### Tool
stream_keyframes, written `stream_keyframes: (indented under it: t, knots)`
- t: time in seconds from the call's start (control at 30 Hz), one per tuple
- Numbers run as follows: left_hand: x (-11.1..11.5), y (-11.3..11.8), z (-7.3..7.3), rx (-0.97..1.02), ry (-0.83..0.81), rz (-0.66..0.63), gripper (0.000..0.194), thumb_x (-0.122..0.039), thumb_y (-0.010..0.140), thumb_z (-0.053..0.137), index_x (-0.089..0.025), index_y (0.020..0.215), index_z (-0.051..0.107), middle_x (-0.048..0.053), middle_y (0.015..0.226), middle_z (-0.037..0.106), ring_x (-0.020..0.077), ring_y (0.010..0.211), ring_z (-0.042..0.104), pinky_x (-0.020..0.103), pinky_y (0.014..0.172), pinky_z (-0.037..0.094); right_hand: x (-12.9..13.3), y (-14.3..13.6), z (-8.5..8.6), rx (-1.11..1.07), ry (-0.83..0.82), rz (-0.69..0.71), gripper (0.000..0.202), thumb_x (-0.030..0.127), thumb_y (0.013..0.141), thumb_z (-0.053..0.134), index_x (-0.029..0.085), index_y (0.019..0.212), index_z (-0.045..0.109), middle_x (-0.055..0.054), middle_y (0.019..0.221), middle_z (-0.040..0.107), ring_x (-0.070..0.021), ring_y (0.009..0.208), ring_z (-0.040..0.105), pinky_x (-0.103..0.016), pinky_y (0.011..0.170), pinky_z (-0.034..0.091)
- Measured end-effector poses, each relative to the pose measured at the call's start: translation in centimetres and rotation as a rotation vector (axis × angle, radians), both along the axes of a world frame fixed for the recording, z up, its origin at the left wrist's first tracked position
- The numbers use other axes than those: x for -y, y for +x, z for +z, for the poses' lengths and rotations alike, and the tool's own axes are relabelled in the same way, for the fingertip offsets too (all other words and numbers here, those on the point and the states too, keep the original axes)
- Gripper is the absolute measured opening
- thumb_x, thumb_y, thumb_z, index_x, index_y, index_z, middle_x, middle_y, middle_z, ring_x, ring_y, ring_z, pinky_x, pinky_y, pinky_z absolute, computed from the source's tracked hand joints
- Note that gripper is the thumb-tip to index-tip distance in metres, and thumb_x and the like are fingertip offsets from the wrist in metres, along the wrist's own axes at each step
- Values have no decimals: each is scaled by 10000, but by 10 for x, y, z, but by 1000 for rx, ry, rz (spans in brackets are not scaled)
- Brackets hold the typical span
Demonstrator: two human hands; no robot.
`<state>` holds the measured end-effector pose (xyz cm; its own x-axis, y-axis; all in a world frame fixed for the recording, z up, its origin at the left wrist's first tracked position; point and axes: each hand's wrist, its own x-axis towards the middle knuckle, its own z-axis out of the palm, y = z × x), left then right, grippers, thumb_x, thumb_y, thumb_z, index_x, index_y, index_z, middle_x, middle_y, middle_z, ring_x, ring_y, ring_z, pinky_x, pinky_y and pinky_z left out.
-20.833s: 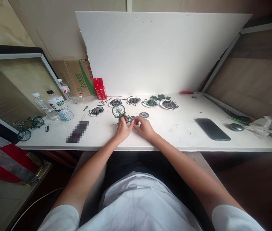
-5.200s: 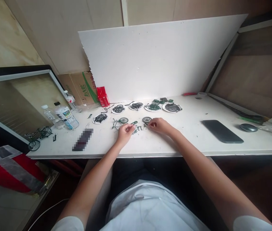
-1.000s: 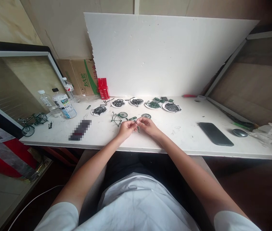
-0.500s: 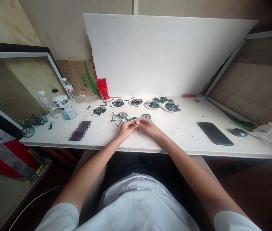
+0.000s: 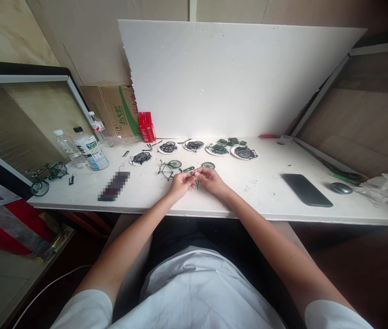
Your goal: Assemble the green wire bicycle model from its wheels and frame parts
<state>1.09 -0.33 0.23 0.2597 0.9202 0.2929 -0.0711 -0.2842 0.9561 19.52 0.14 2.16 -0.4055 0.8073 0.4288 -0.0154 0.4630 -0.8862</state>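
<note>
My left hand and my right hand meet at the fingertips above the white table. Both are closed in a pinch. A small green part sticks out below my right fingers; what the left fingertips grip is too small to make out. Just beyond my left hand lies a green miniature bicycle frame with a wheel at its upper right. Another small wheel lies behind my right hand, and a green piece rests behind the touching fingertips.
Several plates of small parts, among them a left plate and a right plate, line the back. Bottles and an assembled miniature bicycle stand at left. At right lie a black phone and a mouse.
</note>
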Motion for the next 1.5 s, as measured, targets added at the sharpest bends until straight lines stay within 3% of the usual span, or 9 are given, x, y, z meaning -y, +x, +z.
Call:
stream_keyframes:
  t: [0.37,0.67,0.97,1.23,1.5]
  knots:
    - [0,1,-1,-14,23,-9,556,-697,811,815,-158,779,681,23,663,653,134,600,594,272,601,458,1,-1,0,-29,-49,109,384,604,1012,673,221,987,664,-22,783,709,-215,744,680,-384,775,520]
    - [-2,3,-2,-35,57,13,586,-729,799,807,-156,768,685,28,674,661,133,593,604,271,597,471,-1,-1,-3,-51,-37,89,360,595,1005,683,238,1004,637,-14,794,680,-213,728,671,-383,727,530]
    - [-4,4,-9,-97,109,77,522,-661,852,784,-158,749,690,50,700,696,146,602,642,269,610,491,1,-1,-4,-56,-32,127,330,570,1036,641,246,977,615,-11,776,660,-217,725,660,-392,738,527]
    - [-3,3,-12,-116,168,182,419,-573,907,748,-165,815,718,47,717,717,162,619,667,271,607,497,-6,-1,-11,18,32,-77,378,615,993,661,238,995,633,-35,889,672,-223,838,645,-381,776,537]
    - [-2,2,-13,-164,193,271,345,-517,901,760,-184,817,736,43,739,740,173,640,660,287,627,505,-2,-2,-7,141,98,-207,405,612,1013,630,214,972,692,-68,936,705,-224,864,642,-339,702,490]
